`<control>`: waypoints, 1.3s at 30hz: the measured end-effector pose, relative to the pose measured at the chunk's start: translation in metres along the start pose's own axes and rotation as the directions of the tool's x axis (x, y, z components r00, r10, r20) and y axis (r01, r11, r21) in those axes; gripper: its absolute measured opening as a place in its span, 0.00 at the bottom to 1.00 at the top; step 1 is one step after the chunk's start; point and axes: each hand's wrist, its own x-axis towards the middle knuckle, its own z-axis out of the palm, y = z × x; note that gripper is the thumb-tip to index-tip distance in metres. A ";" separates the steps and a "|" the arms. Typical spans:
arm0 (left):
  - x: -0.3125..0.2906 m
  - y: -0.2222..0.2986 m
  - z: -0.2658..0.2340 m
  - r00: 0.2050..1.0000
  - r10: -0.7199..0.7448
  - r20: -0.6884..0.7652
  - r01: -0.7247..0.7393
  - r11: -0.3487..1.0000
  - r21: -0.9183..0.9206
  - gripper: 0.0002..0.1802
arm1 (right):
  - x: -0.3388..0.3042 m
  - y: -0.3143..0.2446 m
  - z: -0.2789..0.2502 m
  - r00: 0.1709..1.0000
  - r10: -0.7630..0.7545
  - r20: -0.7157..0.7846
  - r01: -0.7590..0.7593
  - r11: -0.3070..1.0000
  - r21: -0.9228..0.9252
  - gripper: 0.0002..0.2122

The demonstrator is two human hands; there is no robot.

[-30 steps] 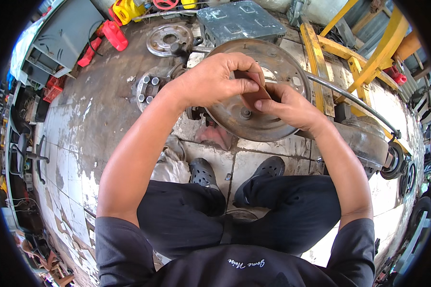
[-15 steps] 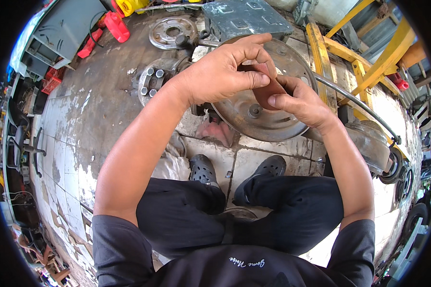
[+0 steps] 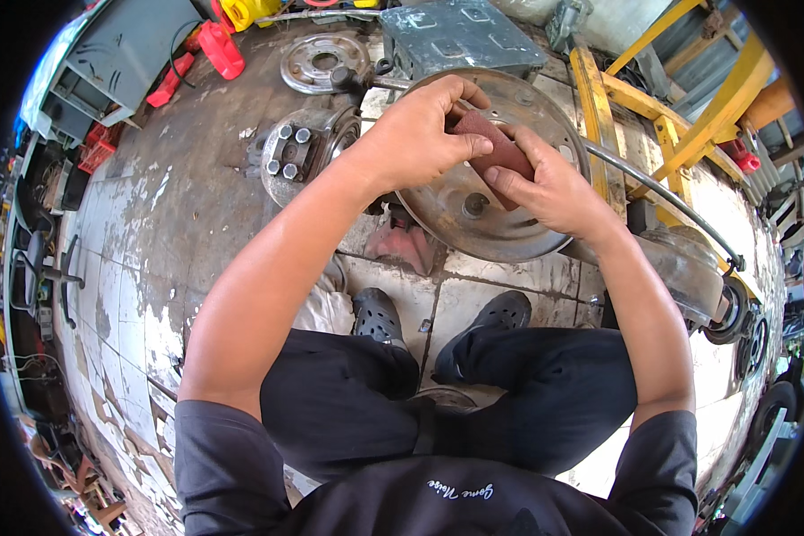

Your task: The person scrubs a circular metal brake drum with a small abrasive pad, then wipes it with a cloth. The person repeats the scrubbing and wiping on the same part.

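Note:
Between both hands is a folded piece of reddish-brown sandpaper (image 3: 498, 159), held above a large round rusty metal plate (image 3: 451, 228). My left hand (image 3: 420, 134) pinches its left end with the thumb on top. At the right end, my right hand (image 3: 549, 186) grips it, thumb across the face and fingers behind. The plate stands just past my feet, partly covered by my hands. To its left sits a round hub (image 3: 286, 161) with several shiny bolt heads, partly behind my left forearm.
A flat metal ring (image 3: 299, 67) lies on the floor ahead, near a dark grey metal box (image 3: 456, 36). Yellow frame beams (image 3: 598, 116) rise at the right, with a long metal rod (image 3: 657, 188) before them. A pink cloth (image 3: 402, 241) lies below the plate.
The sandpaper has turned so that its broad face shows more. My left hand has shifted slightly down, and my right fingers have wrapped further round the paper.

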 end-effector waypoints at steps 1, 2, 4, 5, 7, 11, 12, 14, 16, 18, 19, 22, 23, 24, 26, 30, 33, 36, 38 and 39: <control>0.000 -0.001 -0.001 0.999 0.033 -0.027 -0.032 0.999 0.042 0.34 | 0.003 -0.001 -0.002 0.999 0.021 0.049 -0.020 1.000 -0.020 0.14; 0.001 -0.002 -0.004 0.996 0.067 -0.053 -0.062 0.994 0.085 0.34 | 0.007 -0.002 -0.004 0.997 0.060 0.037 -0.057 0.994 -0.092 0.15; 0.005 -0.010 -0.028 0.957 0.133 -0.258 -0.024 0.921 0.388 0.34 | 0.016 -0.003 -0.011 0.991 0.134 0.007 -0.129 0.964 -0.231 0.17; 0.006 -0.015 -0.040 0.922 0.187 -0.340 0.019 0.854 0.519 0.35 | 0.018 0.004 -0.011 0.993 0.115 -0.017 -0.116 0.965 -0.236 0.18; 0.000 -0.020 -0.066 0.902 0.144 -0.408 0.202 0.693 0.692 0.35 | 0.024 0.021 0.000 0.995 0.039 -0.091 -0.066 0.948 -0.313 0.18; -0.014 -0.047 -0.073 0.884 0.005 -0.467 0.403 0.497 0.768 0.35 | 0.041 0.034 0.022 0.985 -0.057 -0.161 -0.002 0.939 -0.345 0.19; -0.016 -0.054 -0.073 0.893 -0.020 -0.449 0.406 0.464 0.787 0.35 | 0.043 0.034 0.026 0.986 -0.045 -0.163 -0.019 0.929 -0.369 0.19; -0.021 -0.063 -0.069 0.905 -0.082 -0.416 0.413 0.397 0.820 0.34 | 0.046 0.027 0.033 0.987 -0.016 -0.160 -0.053 0.908 -0.415 0.19; -0.021 -0.064 -0.067 0.911 -0.035 -0.411 0.381 0.455 0.805 0.33 | 0.046 0.024 0.039 0.981 0.002 -0.193 -0.082 0.910 -0.407 0.19; -0.020 -0.063 -0.068 0.908 -0.045 -0.416 0.386 0.475 0.791 0.33 | 0.050 0.024 0.044 0.976 0.016 -0.219 -0.104 0.913 -0.395 0.18; -0.019 -0.064 -0.067 0.909 -0.018 -0.416 0.377 0.461 0.803 0.33 | 0.055 0.023 0.044 0.972 0.016 -0.233 -0.107 0.916 -0.386 0.18; -0.019 -0.063 -0.066 0.908 -0.019 -0.419 0.381 0.455 0.805 0.33 | 0.056 0.018 0.035 0.976 0.039 -0.215 -0.122 0.912 -0.391 0.18; -0.021 -0.063 -0.066 0.906 -0.019 -0.422 0.383 0.457 0.803 0.33 | 0.055 0.018 0.032 0.979 0.048 -0.197 -0.124 0.910 -0.396 0.17; -0.022 -0.063 -0.065 0.905 -0.020 -0.424 0.386 0.458 0.801 0.33 | 0.052 0.023 0.032 0.979 0.034 -0.201 -0.110 0.918 -0.381 0.17; -0.020 -0.063 -0.064 0.903 -0.005 -0.429 0.382 0.464 0.799 0.32 | 0.043 0.031 0.032 0.976 0.002 -0.216 -0.081 0.932 -0.354 0.17; -0.018 -0.064 -0.064 0.908 0.024 -0.418 0.363 0.456 0.813 0.31 | 0.057 0.033 0.033 0.965 0.014 -0.263 -0.117 0.918 -0.379 0.17; -0.020 -0.066 -0.064 0.908 0.025 -0.418 0.365 0.441 0.820 0.30 | 0.059 0.034 0.027 0.978 0.041 -0.206 -0.118 0.918 -0.379 0.18; -0.020 -0.064 -0.064 0.908 0.031 -0.418 0.359 0.455 0.815 0.29 | 0.059 0.041 0.027 0.973 0.039 -0.227 -0.124 0.918 -0.376 0.18; -0.019 -0.063 -0.064 0.912 0.037 -0.408 0.347 0.458 0.818 0.29 | 0.071 0.037 0.033 0.962 0.048 -0.270 -0.150 0.917 -0.370 0.18; -0.018 -0.063 -0.063 0.914 0.039 -0.404 0.343 0.456 0.821 0.29 | 0.068 0.036 0.029 0.972 0.050 -0.231 -0.136 0.918 -0.372 0.18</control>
